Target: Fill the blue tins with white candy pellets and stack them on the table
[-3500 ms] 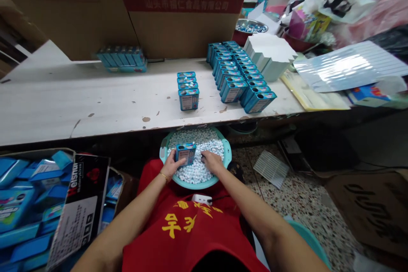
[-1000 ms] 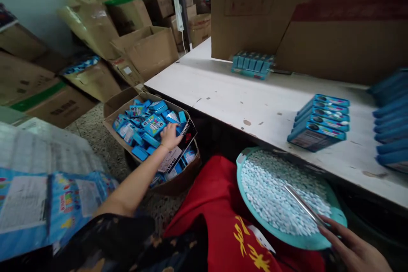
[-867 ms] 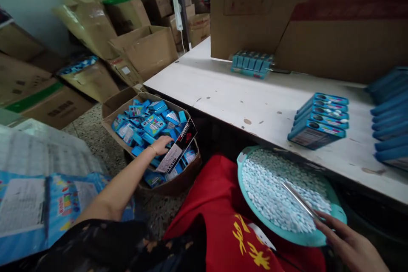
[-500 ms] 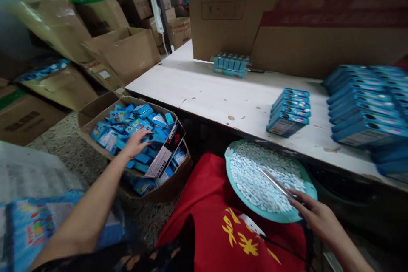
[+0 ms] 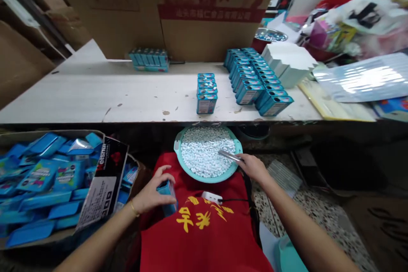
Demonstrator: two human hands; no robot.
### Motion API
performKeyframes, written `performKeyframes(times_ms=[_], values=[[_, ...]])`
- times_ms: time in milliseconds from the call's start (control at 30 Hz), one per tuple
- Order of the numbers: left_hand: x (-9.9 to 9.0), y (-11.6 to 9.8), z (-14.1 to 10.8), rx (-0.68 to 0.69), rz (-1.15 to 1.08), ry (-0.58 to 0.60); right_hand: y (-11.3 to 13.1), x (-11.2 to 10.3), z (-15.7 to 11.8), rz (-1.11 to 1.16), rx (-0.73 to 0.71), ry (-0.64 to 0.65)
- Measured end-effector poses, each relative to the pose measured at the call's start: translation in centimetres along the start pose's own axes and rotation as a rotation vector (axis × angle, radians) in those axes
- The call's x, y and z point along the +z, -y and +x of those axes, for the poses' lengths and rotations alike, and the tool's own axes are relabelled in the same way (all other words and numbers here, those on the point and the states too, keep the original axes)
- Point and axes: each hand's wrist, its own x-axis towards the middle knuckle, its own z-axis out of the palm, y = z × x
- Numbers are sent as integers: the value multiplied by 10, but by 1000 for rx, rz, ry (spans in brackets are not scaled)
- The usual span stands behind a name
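My left hand (image 5: 153, 193) grips one blue tin (image 5: 168, 197). My right hand (image 5: 253, 166) pinches one metal scoop (image 5: 230, 156) over the pill basin (image 5: 178, 159). Four tins (image 5: 207, 92) stand stacked on the desk (image 5: 95, 97).

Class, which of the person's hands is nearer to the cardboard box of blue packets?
Left. The left hand holds a blue tin just beside the cardboard box; the right hand is at the basin.

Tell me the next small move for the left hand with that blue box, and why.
Probably bring the blue box in the left hand over the basin of white pellets: the right hand already holds the metal tool there.
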Motion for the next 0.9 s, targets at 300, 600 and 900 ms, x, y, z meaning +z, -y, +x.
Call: performKeyframes(times_ms=[300, 600, 900], values=[[32, 22, 20, -226, -645, -287, 43, 54, 47, 55, -20, 5], [4, 16, 92, 41, -368, -421, 39, 60, 68, 451, -89, -3], [14, 0, 145, 188, 65, -322, 49, -39, 48, 592, -338, -7]])
